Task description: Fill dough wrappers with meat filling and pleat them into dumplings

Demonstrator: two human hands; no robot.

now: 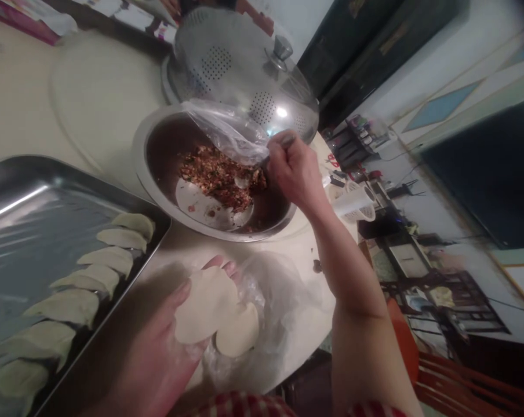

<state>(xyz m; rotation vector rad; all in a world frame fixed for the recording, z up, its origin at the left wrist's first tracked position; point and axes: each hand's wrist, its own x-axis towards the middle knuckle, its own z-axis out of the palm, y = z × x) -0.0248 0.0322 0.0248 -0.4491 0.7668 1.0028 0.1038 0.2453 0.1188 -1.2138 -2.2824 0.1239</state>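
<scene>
My left hand [160,339] is palm up with a round, flat dumpling wrapper [205,304] lying across its fingers. Just beside it, a second wrapper [239,331] rests on a clear plastic bag [273,307]. My right hand [294,168] is closed in a fist at the right rim of a steel bowl [146,185]. It grips what looks like a spoon; the end of the handle [288,139] shows above the fist. Chopped brown filling [221,176] lies in the bowl, and a clear plastic sheet [227,130] hangs over its back edge.
At left, a steel tray [48,168] holds a row of several folded dumplings [105,260]. A large perforated steel lid [240,69] stands behind the bowl. White perforated baskets [355,202] are at the table's right edge, with an orange chair [453,370] beyond.
</scene>
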